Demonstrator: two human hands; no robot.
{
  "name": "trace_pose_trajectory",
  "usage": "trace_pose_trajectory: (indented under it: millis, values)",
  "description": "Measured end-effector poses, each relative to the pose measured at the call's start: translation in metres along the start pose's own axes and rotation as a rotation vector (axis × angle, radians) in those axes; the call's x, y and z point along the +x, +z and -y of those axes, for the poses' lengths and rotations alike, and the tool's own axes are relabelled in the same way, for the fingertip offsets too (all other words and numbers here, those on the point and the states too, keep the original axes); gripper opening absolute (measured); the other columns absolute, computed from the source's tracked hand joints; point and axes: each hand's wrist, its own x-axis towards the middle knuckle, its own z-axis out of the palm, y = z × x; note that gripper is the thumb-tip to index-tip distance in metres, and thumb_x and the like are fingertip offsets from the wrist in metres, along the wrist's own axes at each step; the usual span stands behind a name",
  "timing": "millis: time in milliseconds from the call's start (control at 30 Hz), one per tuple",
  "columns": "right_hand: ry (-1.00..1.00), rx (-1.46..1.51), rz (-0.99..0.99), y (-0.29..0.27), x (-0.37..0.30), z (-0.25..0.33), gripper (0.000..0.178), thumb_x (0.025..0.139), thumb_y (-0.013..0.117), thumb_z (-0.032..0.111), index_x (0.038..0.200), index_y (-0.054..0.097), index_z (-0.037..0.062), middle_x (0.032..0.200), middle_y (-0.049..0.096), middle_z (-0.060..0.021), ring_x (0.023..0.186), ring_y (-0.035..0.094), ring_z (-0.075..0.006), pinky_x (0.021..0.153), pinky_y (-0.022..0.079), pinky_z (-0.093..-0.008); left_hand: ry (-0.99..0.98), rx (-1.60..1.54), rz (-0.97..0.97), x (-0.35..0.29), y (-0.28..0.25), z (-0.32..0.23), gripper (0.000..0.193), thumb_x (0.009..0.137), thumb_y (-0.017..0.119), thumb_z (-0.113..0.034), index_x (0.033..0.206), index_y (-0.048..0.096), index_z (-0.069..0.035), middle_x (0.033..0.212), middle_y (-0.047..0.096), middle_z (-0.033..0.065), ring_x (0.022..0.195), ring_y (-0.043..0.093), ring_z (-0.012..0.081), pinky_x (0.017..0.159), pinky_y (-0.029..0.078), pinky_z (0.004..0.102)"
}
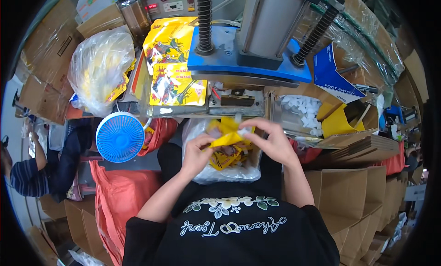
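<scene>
Left hand [197,152] and right hand [272,139] pinch opposite sides of a blurred yellow pouch [226,138], its longer visible span crosswise between them, above more pouches [224,159] in clear plastic [229,176]; neither hand is nearer.

A packing workshop: a press [264,31] with a blue plate [220,58] stands near the front edge of the bench [179,111], a control panel [177,7] toward the back edge, yellow printed pouches [178,85] beside the press, cardboard cartons [340,188] below the front right corner.
</scene>
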Motion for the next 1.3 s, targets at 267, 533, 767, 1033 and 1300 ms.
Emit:
trace_pose_trajectory:
  millis: [267, 533, 767, 1033, 1300]
  values:
    - [0.083, 0.324, -0.162, 0.005, 0.007, -0.046, 0.036, 0.086, 0.071, 0.015, 0.120, 0.065, 0.0034, 0.110, 0.070, -0.0079, 0.096, 0.064, -0.0129, 0.083, 0.051, -0.0258, -0.233, 0.022, 0.041, 0.019, 0.019, -0.005, 0.026, 0.090, 0.070, -0.020, 0.091, 0.068, 0.006, 0.070, 0.060, 0.0004, 0.062, 0.053, 0.0045, 0.056, 0.042, 0.0228]
    - [0.312, -0.769, -0.621, -0.093, -0.012, -0.094, 0.033, 0.087, 0.067, 0.024, 0.117, 0.064, 0.0109, 0.114, 0.065, -0.0141, 0.096, 0.064, -0.0365, 0.078, 0.051, -0.0439, -0.397, -0.618, -0.086, 0.073, 0.046, -0.015, 0.023, 0.091, 0.068, -0.012, 0.099, 0.068, 0.008, 0.091, 0.071, 0.0099, 0.075, 0.066, 0.0111, 0.066, 0.052, 0.0242]
    - [0.211, -0.844, -0.542, -0.070, -0.006, -0.117, 0.026, 0.085, 0.066, 0.019, 0.110, 0.061, 0.0122, 0.108, 0.059, -0.0131, 0.093, 0.062, -0.0390, 0.074, 0.050, -0.0471, -0.083, 0.060, -0.085, 0.086, 0.009, -0.005, 0.023, 0.091, 0.068, -0.014, 0.107, 0.069, 0.002, 0.095, 0.072, 0.0079, 0.080, 0.068, 0.0126, 0.068, 0.053, 0.0257]
    - [0.238, -0.905, -0.509, -0.083, -0.002, -0.123, 0.023, 0.085, 0.062, 0.014, 0.108, 0.064, 0.0112, 0.107, 0.061, -0.0134, 0.091, 0.062, -0.0384, 0.075, 0.051, -0.0465, 0.276, 0.970, -0.320, 0.049, -0.068, 0.020, 0.045, 0.081, 0.072, -0.021, 0.125, 0.063, -0.014, 0.135, 0.057, 0.0051, 0.135, 0.043, 0.0273, 0.116, 0.017, 0.0496]
    - [0.099, -0.160, -0.595, -0.065, -0.023, -0.097, 0.026, 0.094, 0.057, 0.009, 0.119, 0.061, 0.0042, 0.108, 0.063, -0.0116, 0.100, 0.060, -0.0190, 0.084, 0.046, -0.0271, 0.041, -0.043, -0.235, 0.029, -0.037, -0.030, 0.009, 0.086, 0.070, -0.006, 0.090, 0.069, 0.002, 0.083, 0.066, 0.0037, 0.075, 0.058, 0.0080, 0.067, 0.044, 0.0242]
